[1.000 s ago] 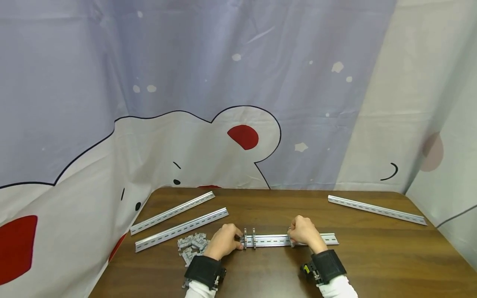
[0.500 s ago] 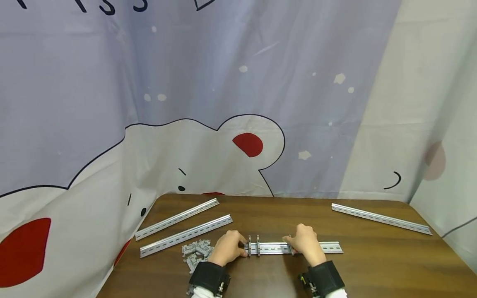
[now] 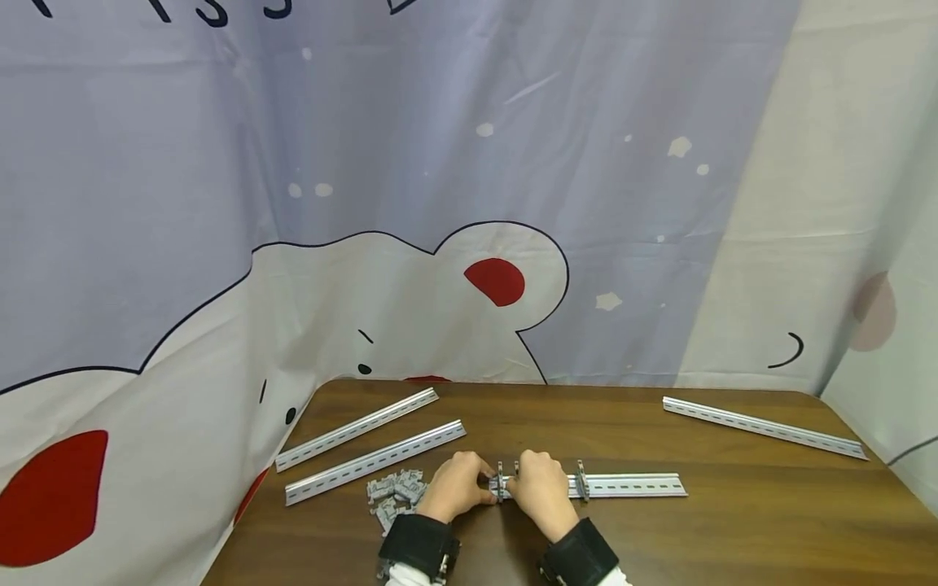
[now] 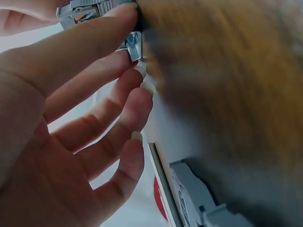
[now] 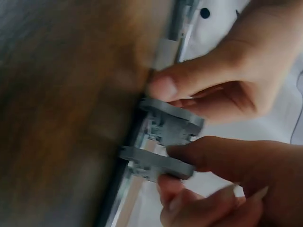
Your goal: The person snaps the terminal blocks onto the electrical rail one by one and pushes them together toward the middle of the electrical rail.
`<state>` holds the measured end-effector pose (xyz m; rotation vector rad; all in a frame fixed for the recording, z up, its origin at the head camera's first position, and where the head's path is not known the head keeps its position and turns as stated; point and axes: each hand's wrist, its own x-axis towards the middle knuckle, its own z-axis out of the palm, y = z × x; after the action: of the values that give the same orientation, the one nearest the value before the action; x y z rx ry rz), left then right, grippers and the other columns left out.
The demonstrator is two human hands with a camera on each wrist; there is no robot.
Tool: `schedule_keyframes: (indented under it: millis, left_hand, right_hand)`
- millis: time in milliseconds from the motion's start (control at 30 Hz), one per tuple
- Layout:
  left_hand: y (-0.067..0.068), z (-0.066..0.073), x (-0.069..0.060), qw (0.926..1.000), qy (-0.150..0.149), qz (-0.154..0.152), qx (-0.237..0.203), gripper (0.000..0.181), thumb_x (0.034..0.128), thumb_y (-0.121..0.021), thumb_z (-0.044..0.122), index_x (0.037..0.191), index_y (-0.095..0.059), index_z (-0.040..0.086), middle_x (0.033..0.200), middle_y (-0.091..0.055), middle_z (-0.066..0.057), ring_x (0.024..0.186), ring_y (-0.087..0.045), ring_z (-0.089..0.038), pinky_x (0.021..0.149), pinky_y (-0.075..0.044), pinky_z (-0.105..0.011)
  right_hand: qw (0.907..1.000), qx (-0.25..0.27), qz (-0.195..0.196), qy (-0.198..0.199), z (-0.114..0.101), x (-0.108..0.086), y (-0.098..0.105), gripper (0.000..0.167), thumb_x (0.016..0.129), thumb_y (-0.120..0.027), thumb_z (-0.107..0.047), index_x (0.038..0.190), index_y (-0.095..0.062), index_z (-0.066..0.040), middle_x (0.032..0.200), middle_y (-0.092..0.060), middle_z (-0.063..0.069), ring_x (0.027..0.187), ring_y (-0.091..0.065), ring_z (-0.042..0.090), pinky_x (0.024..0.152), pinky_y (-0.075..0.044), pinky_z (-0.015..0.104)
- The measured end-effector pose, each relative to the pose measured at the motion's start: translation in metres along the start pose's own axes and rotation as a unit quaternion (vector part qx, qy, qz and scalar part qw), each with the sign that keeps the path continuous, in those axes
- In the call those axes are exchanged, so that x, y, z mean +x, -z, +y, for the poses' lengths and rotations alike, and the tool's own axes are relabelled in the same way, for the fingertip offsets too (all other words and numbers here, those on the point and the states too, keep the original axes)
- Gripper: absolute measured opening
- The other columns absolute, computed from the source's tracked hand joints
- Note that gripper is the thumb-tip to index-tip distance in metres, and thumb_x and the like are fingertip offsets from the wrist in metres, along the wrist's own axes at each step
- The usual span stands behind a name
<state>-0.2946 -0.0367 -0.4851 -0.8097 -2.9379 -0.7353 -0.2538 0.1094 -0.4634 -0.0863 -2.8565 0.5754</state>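
Observation:
A slotted metal rail (image 3: 637, 486) lies crosswise on the table with three grey clips on it. My left hand (image 3: 458, 487) grips its left end, close beside the leftmost clip (image 3: 501, 482). In the right wrist view, my right hand (image 5: 222, 175) pinches the second clip (image 5: 156, 163) between thumb and finger, with a small gap to the first clip (image 5: 173, 120). The third clip (image 3: 582, 480) stands on the rail just right of my right hand (image 3: 544, 492). The left wrist view has my left hand's thumb (image 4: 90, 42) against a grey clip at the rail end.
Left of my left hand lies a pile of loose grey clips (image 3: 396, 491). Two more rails (image 3: 374, 461) (image 3: 357, 429) lie slanted behind the pile. Another rail (image 3: 762, 426) lies at the back right. A printed cloth (image 3: 410, 309) hangs behind the table (image 3: 733, 537).
My right hand has moved left, from the third clip to the second, near my left hand. The third clip now stands free of the hand. My left hand keeps its place at the rail end.

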Motion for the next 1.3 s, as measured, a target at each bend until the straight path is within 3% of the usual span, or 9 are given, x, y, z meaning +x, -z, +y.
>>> schedule_keyframes:
  millis: [367,633,967,1300]
  left_hand:
    - [0.002,0.002,0.002,0.9980,-0.034,0.019,0.049,0.027,0.0681,-0.086,0.027,0.093,-0.079,0.019,0.084,-0.073,0.004,0.072,-0.064,-0.009,0.064,-0.050,-0.026]
    - [0.000,0.003,0.002,0.9977,-0.035,0.022,0.054,0.028,0.0672,-0.087,0.030,0.092,-0.078,0.021,0.078,-0.071,0.007,0.069,-0.062,-0.007,0.062,-0.048,-0.025]
    - [-0.003,0.003,0.001,0.9986,-0.019,0.016,0.047,0.028,0.0667,-0.087,0.032,0.091,-0.078,0.021,0.076,-0.069,0.009,0.068,-0.061,-0.005,0.061,-0.047,-0.024]
    - [-0.005,0.001,-0.001,0.9989,-0.012,0.023,0.040,0.028,0.0667,-0.087,0.031,0.091,-0.078,0.020,0.078,-0.070,0.008,0.070,-0.063,-0.006,0.062,-0.049,-0.026]
  right_hand:
    - [0.9998,-0.012,0.016,-0.010,0.001,0.004,-0.001,0.029,0.062,-0.083,-0.018,0.056,-0.056,-0.009,0.064,-0.064,0.013,0.058,-0.063,0.034,0.044,-0.044,0.043]
    - [0.9998,-0.005,0.011,-0.016,0.006,0.005,0.002,0.027,0.059,-0.084,-0.018,0.061,-0.060,-0.006,0.067,-0.066,0.016,0.061,-0.064,0.037,0.047,-0.047,0.045]
    - [0.9992,-0.005,-0.009,-0.038,0.017,0.004,0.004,0.026,0.062,-0.079,-0.016,0.056,-0.054,-0.010,0.065,-0.063,0.013,0.059,-0.062,0.032,0.046,-0.044,0.042]
    - [0.9990,-0.012,0.020,-0.039,0.028,0.000,0.011,0.030,0.061,-0.079,-0.013,0.053,-0.050,-0.012,0.061,-0.061,0.010,0.060,-0.063,0.036,0.045,-0.044,0.044]
